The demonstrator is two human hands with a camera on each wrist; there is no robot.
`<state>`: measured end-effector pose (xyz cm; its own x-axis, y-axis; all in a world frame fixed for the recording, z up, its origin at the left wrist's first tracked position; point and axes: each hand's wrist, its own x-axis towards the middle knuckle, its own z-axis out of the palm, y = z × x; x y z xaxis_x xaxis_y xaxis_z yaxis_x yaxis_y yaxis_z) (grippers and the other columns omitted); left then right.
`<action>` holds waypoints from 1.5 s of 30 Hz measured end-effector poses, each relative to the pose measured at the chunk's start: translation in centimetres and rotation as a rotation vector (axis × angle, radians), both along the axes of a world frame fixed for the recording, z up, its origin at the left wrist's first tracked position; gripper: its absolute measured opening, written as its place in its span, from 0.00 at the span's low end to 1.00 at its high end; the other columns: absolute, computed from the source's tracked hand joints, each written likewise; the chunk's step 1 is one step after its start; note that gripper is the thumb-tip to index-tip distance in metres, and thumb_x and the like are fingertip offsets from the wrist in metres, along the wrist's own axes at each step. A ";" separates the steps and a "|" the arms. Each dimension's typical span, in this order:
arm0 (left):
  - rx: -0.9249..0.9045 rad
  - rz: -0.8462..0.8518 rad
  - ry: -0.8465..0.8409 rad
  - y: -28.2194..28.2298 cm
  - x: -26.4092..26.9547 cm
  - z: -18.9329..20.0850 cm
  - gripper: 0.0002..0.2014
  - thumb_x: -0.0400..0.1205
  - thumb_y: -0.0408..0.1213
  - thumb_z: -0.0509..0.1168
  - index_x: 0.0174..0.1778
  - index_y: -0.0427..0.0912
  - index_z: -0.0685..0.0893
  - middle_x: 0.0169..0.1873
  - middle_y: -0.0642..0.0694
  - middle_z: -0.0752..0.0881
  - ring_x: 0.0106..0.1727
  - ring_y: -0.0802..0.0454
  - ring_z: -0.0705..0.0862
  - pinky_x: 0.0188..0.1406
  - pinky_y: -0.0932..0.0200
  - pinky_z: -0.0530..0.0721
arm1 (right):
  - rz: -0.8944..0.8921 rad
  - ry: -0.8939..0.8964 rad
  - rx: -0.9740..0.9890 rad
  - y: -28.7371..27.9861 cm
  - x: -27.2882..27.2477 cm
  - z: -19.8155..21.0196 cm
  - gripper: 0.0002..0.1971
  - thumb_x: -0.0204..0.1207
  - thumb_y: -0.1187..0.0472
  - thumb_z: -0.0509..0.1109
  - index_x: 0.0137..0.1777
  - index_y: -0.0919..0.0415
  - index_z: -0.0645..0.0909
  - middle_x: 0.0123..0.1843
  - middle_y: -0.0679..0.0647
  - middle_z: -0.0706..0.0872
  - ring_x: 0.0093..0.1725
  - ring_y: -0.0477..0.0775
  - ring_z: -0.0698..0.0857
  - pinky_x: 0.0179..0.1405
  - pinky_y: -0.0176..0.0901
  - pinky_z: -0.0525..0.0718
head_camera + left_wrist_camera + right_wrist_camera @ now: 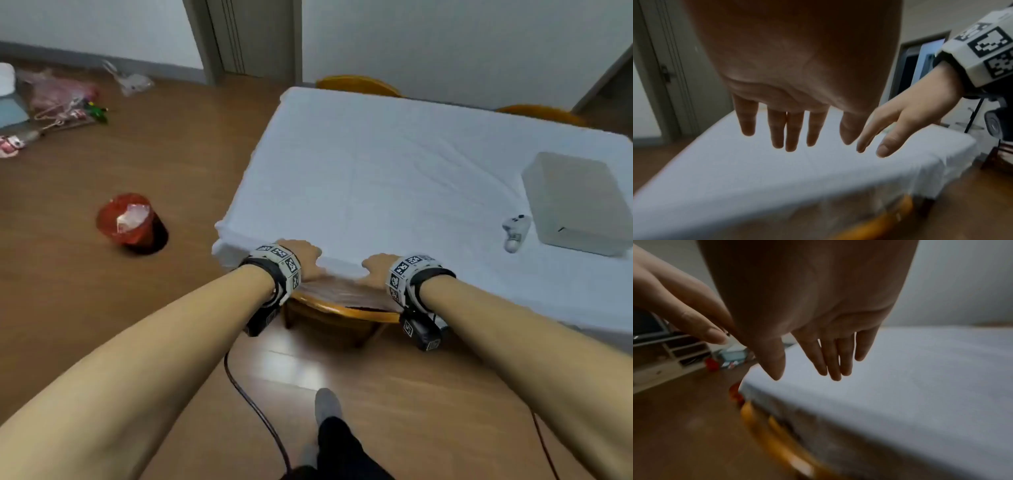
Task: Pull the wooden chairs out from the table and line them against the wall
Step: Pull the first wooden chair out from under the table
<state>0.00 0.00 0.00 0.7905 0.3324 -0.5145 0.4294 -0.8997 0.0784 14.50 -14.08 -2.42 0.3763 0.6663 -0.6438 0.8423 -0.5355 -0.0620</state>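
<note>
A wooden chair point(342, 308) is tucked under the near edge of the table point(394, 164), which wears a white cloth. Only the chair's curved top rail and a bit of frame show; the rail point(890, 216) is a blurred orange strip in the left wrist view, and the same rail point(777, 439) shows in the right wrist view. My left hand point(301, 257) and right hand point(378, 269) sit side by side at the table edge just above the rail. Both wrist views show the left hand point(789, 126) and right hand point(828, 356) with fingers straight, holding nothing. Two more chair backs point(356, 85) point(541, 113) peek over the far side.
A white box point(579, 202) and a small white controller point(515, 231) lie on the table's right part. On the floor to the left stand a red lined bin point(132, 222) and, farther back, bags and clutter point(65, 102). A cable point(253, 404) trails by my foot point(327, 407).
</note>
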 end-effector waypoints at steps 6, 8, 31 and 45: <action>-0.060 -0.011 0.119 0.0 -3.6 -12.6 0.25 0.82 0.52 0.59 0.74 0.46 0.75 0.72 0.43 0.78 0.72 0.43 0.76 0.70 0.43 0.72 | 0.001 0.231 -0.093 -0.8 -3.1 -11.6 0.46 0.74 0.32 0.70 0.84 0.61 0.64 0.79 0.61 0.75 0.74 0.63 0.77 0.72 0.58 0.76; -0.029 -0.032 0.079 0.1 -4.0 -15.1 0.25 0.81 0.49 0.60 0.74 0.45 0.73 0.74 0.43 0.75 0.75 0.43 0.72 0.71 0.43 0.69 | -0.034 0.253 -0.083 -1.4 -3.4 -14.1 0.45 0.72 0.32 0.72 0.82 0.58 0.65 0.76 0.59 0.77 0.68 0.62 0.81 0.68 0.58 0.81; -0.065 -0.122 0.079 1.7 -1.1 -21.9 0.07 0.76 0.40 0.65 0.48 0.50 0.84 0.41 0.47 0.86 0.41 0.43 0.84 0.36 0.55 0.75 | -0.254 -0.010 -0.033 -0.6 -4.6 -19.5 0.23 0.75 0.36 0.67 0.65 0.44 0.85 0.48 0.50 0.87 0.47 0.58 0.85 0.45 0.48 0.76; -0.039 -0.190 0.030 -1.1 -6.1 -22.7 0.09 0.79 0.36 0.64 0.54 0.48 0.83 0.49 0.46 0.87 0.52 0.42 0.85 0.43 0.53 0.77 | -0.302 0.005 0.009 -3.9 -10.0 -19.6 0.21 0.73 0.54 0.69 0.68 0.47 0.82 0.52 0.51 0.87 0.47 0.59 0.84 0.44 0.47 0.78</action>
<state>-6.08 -1.09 -22.69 0.8212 0.1580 -0.5483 0.2551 -0.9612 0.1051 4.49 -17.94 -21.98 0.5551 0.5304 -0.6408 0.6450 -0.7609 -0.0711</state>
